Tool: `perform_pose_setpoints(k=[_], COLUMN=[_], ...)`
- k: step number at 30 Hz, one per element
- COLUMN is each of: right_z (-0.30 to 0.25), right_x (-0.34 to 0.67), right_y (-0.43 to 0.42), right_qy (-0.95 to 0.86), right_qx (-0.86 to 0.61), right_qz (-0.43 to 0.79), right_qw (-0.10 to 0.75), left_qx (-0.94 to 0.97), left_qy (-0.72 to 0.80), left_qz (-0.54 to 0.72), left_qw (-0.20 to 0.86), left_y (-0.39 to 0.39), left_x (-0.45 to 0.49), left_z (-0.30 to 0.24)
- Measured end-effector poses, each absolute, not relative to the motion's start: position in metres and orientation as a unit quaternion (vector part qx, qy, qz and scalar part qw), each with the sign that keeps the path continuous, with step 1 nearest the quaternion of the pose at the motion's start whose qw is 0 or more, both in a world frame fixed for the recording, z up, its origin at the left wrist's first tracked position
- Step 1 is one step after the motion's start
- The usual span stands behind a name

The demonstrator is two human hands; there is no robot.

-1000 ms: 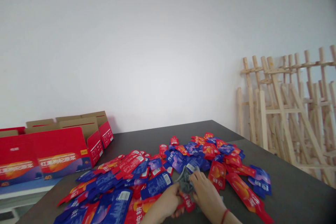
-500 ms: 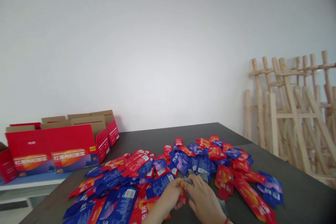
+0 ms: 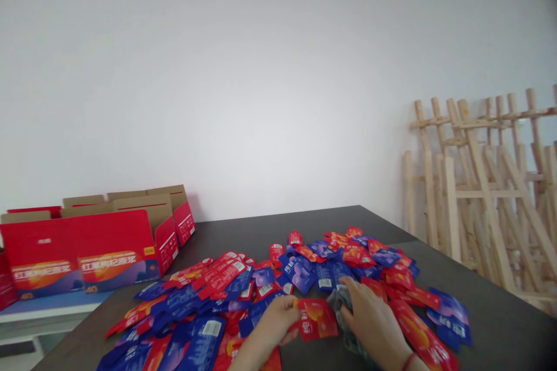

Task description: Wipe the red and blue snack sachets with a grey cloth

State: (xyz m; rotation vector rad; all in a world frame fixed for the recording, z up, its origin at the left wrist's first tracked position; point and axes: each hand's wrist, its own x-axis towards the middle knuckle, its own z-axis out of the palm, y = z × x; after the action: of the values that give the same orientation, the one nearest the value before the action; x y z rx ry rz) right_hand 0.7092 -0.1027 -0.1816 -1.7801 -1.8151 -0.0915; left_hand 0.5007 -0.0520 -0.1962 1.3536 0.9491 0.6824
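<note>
My left hand pinches one end of a red pouch with an orange print, held sideways above the dark table. Just to its right, my right hand is closed on a crumpled grey cloth, which lies against the free end of the pouch. A red band circles the right wrist. Blue pouches and red pouches lie heaped left of my hands. Another mixed pile with a red pouch spreads behind and to the right.
Open red cartons with brown flaps stand at the left on a blue-topped shelf. Wooden easel-like frames lean by the pale wall at the right. A long red pouch and a blue pouch lie near the right edge.
My hands have moved apart; the right one went right with the cloth. The red pouch, mostly hidden before, now shows stretched out from my left hand. The view shifted slightly.
</note>
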Motion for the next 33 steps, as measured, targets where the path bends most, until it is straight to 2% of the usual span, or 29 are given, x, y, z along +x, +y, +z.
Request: perform_pose_setpoints(k=[3, 7, 16, 19, 24, 26, 33], right_z=[-0.169, -0.185, -0.214, -0.218, -0.215, -0.209, -0.196], right_x=[0.686, 0.649, 0.68, 0.69, 0.675, 0.665, 0.65], right_y=[-0.11, -0.11, -0.094, -0.094, -0.087, -0.082, -0.076], right_qy=[-0.717, -0.78, -0.745, -0.738, -0.732, -0.737, -0.751], right_qx=[-0.614, -0.537, -0.624, -0.631, -0.625, -0.613, -0.585], right_qz=[-0.023, -0.009, -0.024, -0.009, 0.019, 0.04, 0.059], right_qw=[0.329, 0.321, 0.237, 0.238, 0.27, 0.283, 0.299], left_qx=[0.607, 0.615, 0.581, 0.629, 0.698, 0.684, 0.572], left_qy=[0.406, 0.4, 0.475, 0.509, 0.629, 0.676, 0.788], left_qz=[0.294, 0.308, 0.326, 0.352, 0.313, 0.272, 0.217], left_qw=[0.617, 0.607, 0.574, 0.47, 0.141, 0.047, -0.07], left_y=[-0.054, -0.059, -0.057, -0.052, -0.055, -0.061, -0.077], left_x=[0.508, 0.514, 0.493, 0.478, 0.456, 0.449, 0.407], left_z=[-0.2, -0.202, -0.186, -0.171, -0.153, -0.152, -0.147])
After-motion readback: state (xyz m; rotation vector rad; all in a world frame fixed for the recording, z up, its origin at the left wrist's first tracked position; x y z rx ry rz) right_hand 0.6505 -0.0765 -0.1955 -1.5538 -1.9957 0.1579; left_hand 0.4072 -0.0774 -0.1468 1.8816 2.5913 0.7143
